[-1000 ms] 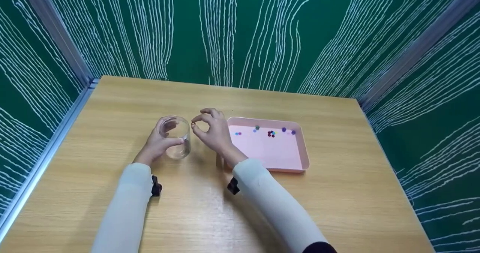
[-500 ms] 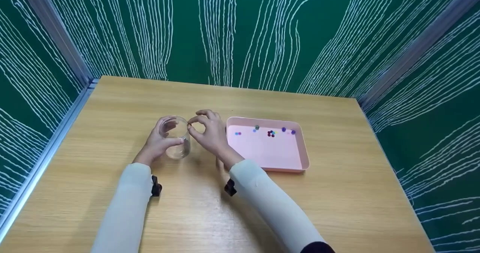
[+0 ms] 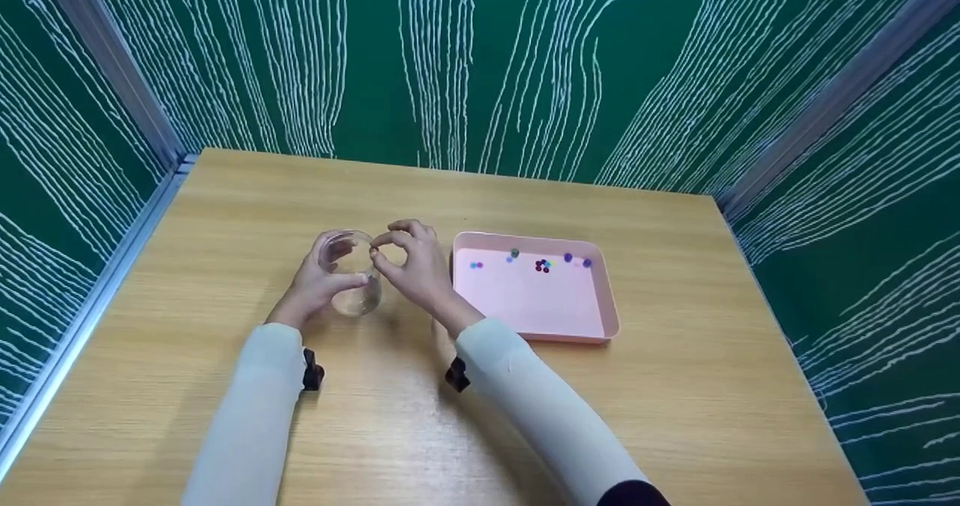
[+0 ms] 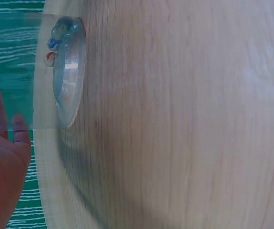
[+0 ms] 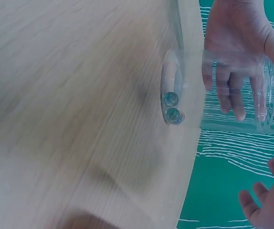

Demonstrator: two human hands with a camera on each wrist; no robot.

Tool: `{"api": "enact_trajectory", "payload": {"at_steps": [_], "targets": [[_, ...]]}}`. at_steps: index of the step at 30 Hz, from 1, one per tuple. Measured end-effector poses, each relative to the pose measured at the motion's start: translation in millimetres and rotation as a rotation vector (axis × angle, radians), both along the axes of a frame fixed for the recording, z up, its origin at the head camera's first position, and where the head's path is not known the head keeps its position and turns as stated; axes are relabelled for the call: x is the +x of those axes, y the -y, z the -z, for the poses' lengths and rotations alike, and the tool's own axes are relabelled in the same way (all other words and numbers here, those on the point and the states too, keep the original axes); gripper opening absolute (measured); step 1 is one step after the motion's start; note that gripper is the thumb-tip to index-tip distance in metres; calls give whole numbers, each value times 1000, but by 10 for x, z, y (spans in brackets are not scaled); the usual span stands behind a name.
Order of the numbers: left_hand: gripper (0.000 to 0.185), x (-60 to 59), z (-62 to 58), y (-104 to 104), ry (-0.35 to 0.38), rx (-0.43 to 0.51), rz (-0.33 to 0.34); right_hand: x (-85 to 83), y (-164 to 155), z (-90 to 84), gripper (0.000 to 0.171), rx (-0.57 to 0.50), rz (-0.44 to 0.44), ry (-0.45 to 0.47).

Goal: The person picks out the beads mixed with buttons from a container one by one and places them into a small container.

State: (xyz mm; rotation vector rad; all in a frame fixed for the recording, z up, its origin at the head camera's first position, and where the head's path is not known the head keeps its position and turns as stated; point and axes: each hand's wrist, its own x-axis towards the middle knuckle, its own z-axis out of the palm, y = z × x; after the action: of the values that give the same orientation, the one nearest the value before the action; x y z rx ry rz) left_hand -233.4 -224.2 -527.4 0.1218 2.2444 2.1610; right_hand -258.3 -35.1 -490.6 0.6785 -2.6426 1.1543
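Observation:
My left hand (image 3: 321, 275) grips a clear glass jar (image 3: 358, 296) that stands upright on the table, fingers behind it and thumb across its front. In the left wrist view, several glass marbles (image 4: 60, 29) lie at the jar's bottom, one with red swirls (image 4: 50, 59). Greenish marbles (image 5: 171, 99) show through the glass in the right wrist view. At the jar's rim, my right hand (image 3: 420, 270) pinches a small brownish marble (image 3: 373, 250) between thumb and forefinger, mostly covered by the fingertips. Its other fingers are spread.
A pink tray (image 3: 547, 307) sits right of the jar. Inside are a green ball (image 3: 514, 253), purple balls (image 3: 568, 257), a cluster of dark red beads (image 3: 541, 267) and a blue-and-pink pair (image 3: 476, 265). Green walls with white lines surround the wooden table (image 3: 690, 386).
My right hand has moved left, bringing the pinched marble from beside the jar to its rim. The left hand and jar have stayed in place.

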Motion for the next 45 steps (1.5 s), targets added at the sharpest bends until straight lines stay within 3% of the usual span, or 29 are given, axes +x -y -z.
{"api": "enact_trajectory", "payload": {"at_steps": [8, 22, 37, 45], "targets": [[80, 18, -23, 9, 41, -10, 16, -26, 16, 11, 16, -58, 13, 80], [80, 5, 15, 1, 26, -24, 0, -1, -8, 63, 15, -108, 30, 165], [79, 5, -12, -7, 34, -36, 14, 43, -36, 103, 15, -218, -45, 106], [81, 29, -63, -5, 41, 5, -2, 20, -165, 173, 19, -186, -16, 103]]}}
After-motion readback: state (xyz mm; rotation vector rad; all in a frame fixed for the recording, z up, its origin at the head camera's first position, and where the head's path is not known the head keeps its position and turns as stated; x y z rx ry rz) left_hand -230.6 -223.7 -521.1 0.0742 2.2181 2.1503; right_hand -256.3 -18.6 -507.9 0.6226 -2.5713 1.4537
